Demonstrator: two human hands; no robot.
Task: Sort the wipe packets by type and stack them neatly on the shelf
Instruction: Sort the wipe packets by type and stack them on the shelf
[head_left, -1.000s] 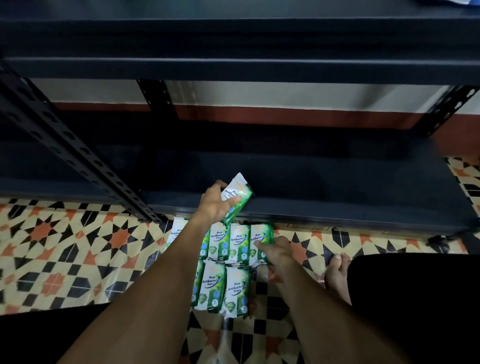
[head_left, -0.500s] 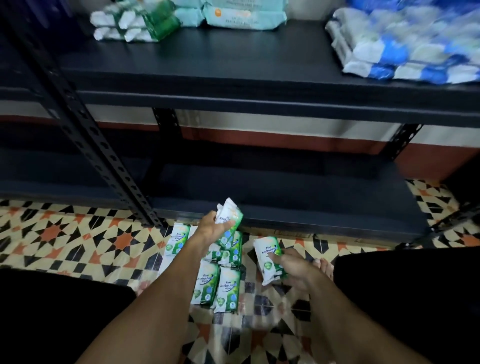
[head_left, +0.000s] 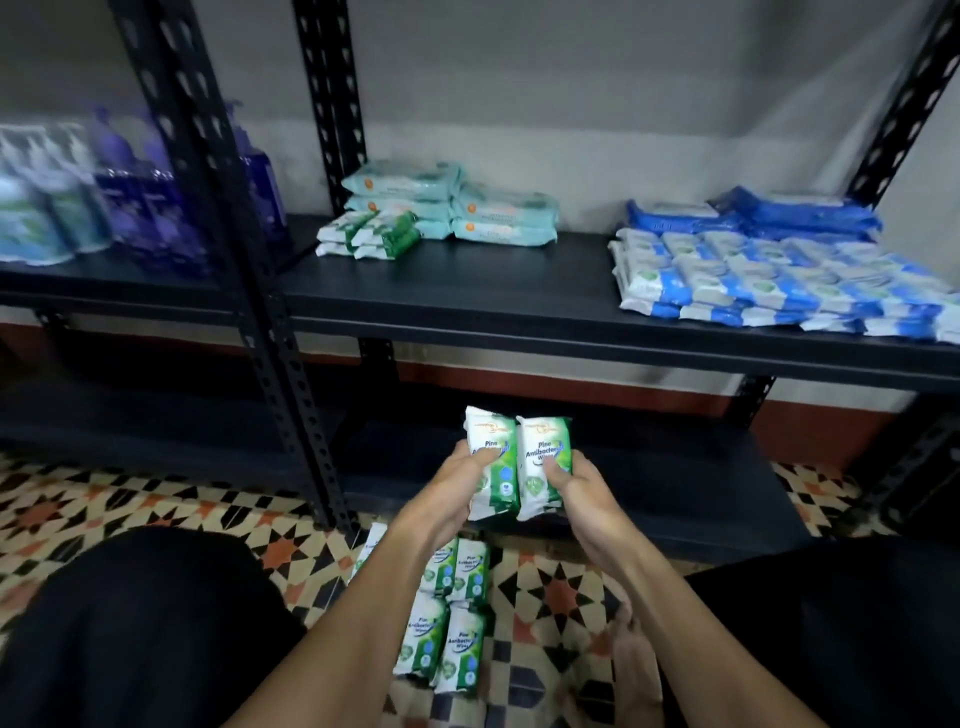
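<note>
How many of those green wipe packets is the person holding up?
2. The left packet sits in the left hand, the right packet in the right hand, side by side. More could hide behind them.

Your forearms stretched forward together, left grip (head_left: 453, 488) curled round the left packet (head_left: 491, 431), right grip (head_left: 582, 484) round the right packet (head_left: 544, 434)

left hand (head_left: 448, 488) + right hand (head_left: 583, 488) | raised, brought together | packets (head_left: 543, 448) now side by side
</note>
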